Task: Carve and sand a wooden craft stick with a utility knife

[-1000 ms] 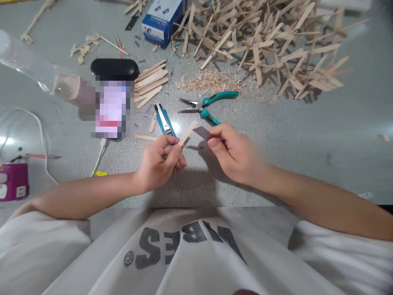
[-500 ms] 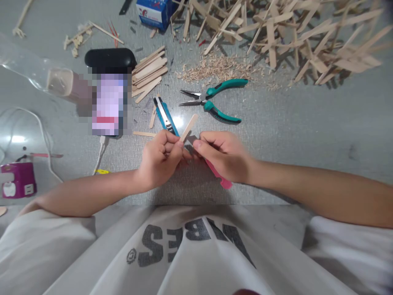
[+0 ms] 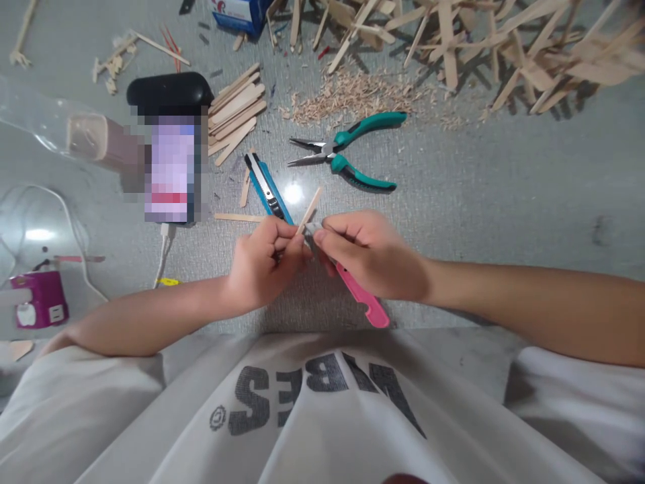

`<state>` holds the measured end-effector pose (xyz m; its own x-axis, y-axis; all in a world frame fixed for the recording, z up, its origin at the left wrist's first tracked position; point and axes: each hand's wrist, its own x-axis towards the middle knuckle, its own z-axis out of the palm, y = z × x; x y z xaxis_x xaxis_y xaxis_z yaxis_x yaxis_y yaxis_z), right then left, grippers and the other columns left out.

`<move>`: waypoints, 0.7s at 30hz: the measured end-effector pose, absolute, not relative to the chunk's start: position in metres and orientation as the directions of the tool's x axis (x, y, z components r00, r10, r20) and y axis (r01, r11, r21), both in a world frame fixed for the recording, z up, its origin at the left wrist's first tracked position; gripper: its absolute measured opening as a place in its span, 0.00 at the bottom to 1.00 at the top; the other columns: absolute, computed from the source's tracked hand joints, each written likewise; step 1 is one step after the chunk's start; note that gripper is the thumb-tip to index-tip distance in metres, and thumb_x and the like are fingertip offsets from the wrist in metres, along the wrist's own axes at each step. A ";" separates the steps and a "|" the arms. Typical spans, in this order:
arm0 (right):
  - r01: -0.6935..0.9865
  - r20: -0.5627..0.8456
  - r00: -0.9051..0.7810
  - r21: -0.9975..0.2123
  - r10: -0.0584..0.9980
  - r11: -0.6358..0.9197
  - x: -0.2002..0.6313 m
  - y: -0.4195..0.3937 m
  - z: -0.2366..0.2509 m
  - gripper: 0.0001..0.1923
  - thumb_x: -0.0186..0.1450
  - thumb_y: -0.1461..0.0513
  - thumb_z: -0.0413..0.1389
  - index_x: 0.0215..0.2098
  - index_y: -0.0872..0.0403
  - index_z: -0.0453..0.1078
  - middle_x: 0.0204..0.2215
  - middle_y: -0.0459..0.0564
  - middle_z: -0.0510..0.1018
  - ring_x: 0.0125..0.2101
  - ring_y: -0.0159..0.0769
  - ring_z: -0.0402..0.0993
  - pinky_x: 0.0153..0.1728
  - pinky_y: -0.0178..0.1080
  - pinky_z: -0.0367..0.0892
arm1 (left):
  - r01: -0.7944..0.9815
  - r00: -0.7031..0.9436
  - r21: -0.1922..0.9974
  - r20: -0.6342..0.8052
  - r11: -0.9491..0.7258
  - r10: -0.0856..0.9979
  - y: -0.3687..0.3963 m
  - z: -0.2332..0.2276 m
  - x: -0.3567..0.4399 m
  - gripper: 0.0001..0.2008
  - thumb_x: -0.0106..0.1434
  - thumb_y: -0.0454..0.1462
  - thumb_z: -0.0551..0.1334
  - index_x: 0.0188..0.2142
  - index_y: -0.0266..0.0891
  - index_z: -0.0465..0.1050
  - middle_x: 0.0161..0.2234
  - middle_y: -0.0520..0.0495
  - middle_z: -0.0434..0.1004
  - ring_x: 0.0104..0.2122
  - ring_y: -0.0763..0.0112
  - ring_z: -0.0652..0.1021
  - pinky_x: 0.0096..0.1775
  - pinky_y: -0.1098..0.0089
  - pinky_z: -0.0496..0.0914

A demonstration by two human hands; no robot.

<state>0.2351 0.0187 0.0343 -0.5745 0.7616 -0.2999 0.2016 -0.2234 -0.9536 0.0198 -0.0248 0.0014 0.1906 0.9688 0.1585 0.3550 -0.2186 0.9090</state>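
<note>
The left hand (image 3: 262, 265) pinches a wooden stick (image 3: 309, 210) between thumb and fingers (image 3: 279, 232), low on the stick, so that its upper length rises clear of the fingers and tilts up and to the right. The right hand (image 3: 370, 252) is closed around a pink-handled knife (image 3: 365, 301), fingers curled over the handle; the handle's end juts out below the hand toward the body. The knife's grey front end meets the stick just beside the left fingertips, where the two hands come nearly together above the grey surface (image 3: 504, 202).

Just behind the left hand a blue utility knife (image 3: 267, 188) lies flat on the surface, and farther back a pair of teal-handled pliers (image 3: 347, 154) rests with its tips slightly parted. Beyond the pliers sits a heap of wood shavings (image 3: 353, 94), and past that a large pile of sticks (image 3: 478, 40). A small stack of sticks (image 3: 234, 111) lies to the left of the shavings, beside a black case (image 3: 168, 91). A purple object (image 3: 37, 302) stands at the left edge.
</note>
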 end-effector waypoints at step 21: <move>0.142 -0.060 -0.701 -0.988 0.711 0.057 0.246 0.032 -0.003 0.25 0.86 0.51 0.54 0.29 0.47 0.64 0.21 0.40 0.69 0.23 0.32 0.61 0.28 0.42 0.54 | 0.187 0.236 0.982 -0.019 -0.026 0.972 -0.017 0.010 0.015 0.26 0.85 0.60 0.65 0.40 0.44 0.73 0.24 0.50 0.87 0.14 0.76 0.75 0.19 0.73 0.68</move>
